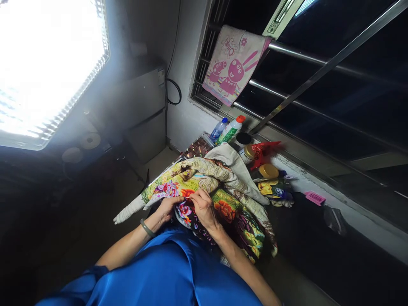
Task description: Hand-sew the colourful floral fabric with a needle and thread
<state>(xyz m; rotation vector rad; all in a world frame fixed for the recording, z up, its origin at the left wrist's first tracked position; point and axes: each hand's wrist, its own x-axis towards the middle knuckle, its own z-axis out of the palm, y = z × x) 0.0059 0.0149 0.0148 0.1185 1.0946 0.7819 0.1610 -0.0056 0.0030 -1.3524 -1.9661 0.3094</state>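
A large embroidered cloth point(225, 210) with bright flowers on yellow-green and dark grounds lies bunched across my lap and the table edge. Its pale left end point(130, 211) is rolled tight and sticks out sideways. My left hand point(170, 207), with a bangle point(147, 228) at the wrist, grips the cloth's near part, thumb on top and fingers partly hidden. Close beside it, my right hand point(203, 207) is closed in a pinch above the flowers. A tiny pale tip shows at its fingertips, too small to name.
Behind the cloth stand a blue-capped bottle point(219, 129), a red-capped bottle point(232, 129) and gold-lidded jars point(268, 171). A red plastic bag point(266, 154) lies among them. A pink towel point(234, 66) hangs on the window bars. A bright lamp point(47, 68) fills the upper left.
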